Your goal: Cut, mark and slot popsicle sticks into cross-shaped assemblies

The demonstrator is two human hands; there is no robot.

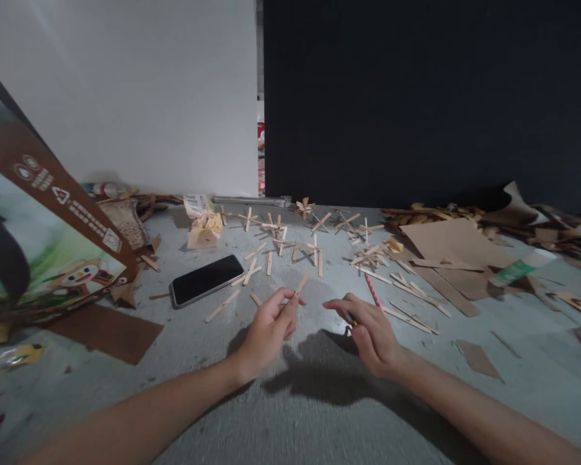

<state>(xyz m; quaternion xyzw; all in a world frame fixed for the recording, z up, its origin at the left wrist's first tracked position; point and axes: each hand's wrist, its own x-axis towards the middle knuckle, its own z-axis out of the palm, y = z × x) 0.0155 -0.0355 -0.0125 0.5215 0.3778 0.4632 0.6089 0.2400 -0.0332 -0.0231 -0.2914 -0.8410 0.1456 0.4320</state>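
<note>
Surface: a dull grey surface (213, 420) spreads out below, scuffed and dotted with dark specks, the shadows of both hands falling across it.
Backdrop: a pale panel (150, 97) rises on the left, a black panel (416, 97) on the right, and a narrow gap between them shows bits of red beyond.
Left side: here leans a big printed bag (84, 239), tilted, with a brown card (113, 332) lying flat in front of it.
Right side: cardboard pieces (458, 242) overlap in a heap, a green-and-white strip (523, 266) resting across their edge.
Middle ground: loose sticks (223, 305) and crossed sticks (248, 219) lie scattered everywhere, and a dark-screened phone (206, 281) sits on the left, slanting up to the right.
Left hand: and the left hand (271, 323) has it, fingers clamped on the near end of a wooden stick (303, 283), held just above the surface, near the centre.
Stick's line: the long axis runs away from the person, leaning slightly right, free end towards the crossed sticks.
Right hand: just across, the right hand (370, 336) points its index finger at the left; a yellow sliver (352, 318) peeks by the thumb, but whether the fingers clamp it, nobody can tell.
Beside it: a red-and-white striped rod (373, 290) slants down behind the knuckles.
</note>
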